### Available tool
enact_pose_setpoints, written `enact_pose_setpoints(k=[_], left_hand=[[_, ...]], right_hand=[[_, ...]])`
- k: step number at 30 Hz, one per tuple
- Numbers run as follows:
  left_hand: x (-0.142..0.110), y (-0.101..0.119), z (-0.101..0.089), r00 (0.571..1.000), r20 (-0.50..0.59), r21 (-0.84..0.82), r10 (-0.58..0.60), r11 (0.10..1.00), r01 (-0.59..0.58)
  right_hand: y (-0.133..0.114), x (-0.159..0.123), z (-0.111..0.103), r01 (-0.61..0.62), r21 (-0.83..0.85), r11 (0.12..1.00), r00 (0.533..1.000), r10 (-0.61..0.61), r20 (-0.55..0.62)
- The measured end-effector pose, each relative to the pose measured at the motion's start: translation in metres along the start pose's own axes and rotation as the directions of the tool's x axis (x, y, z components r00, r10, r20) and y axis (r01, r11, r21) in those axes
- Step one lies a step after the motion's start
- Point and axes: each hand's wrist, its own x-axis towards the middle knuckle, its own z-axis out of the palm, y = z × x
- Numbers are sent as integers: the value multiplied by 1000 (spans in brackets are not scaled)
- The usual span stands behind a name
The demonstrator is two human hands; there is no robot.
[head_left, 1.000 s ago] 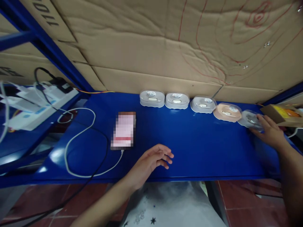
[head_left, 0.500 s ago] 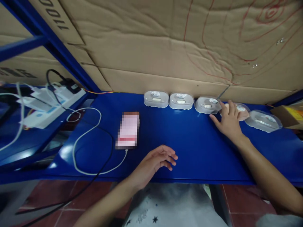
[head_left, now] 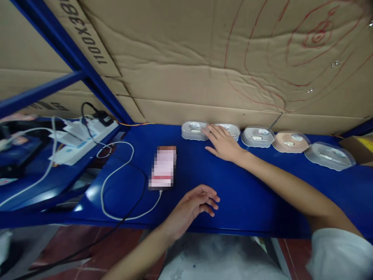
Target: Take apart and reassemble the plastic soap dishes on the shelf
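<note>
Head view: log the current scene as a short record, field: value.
surface: blue tabletop
row: five clear-lidded cases along the cardboard panel; fourth from left, peach case; others grey
right hand: over second case, fingertips at first case; contact unclear
left hand: empty, fingers half curled, near front edge
phone: left of the row, screen pixelated, white cable plugged in
far left: white power strip with plugs
far right: box, partly in view

One case [head_left: 291, 144] is peach, the tabletop [head_left: 256, 186] plain blue
</note>
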Motion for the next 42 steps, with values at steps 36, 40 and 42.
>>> enact_pose_setpoints(k=[36, 40, 42], left_hand=[[-8, -9, -23, 849, 126, 940, 514, 212, -268], [-12, -2, -21, 890, 137, 947, 434, 207, -247], [-13, 2, -20, 906, 136, 957, 400, 184, -225]], right_hand=[[-16, -99, -12, 92, 586, 805, 980, 32, -198], [-4, -88, 8, -2, 493, 870, 991, 68, -115], [-4, -88, 11, -39, 431, 901, 997, 61, -37]])
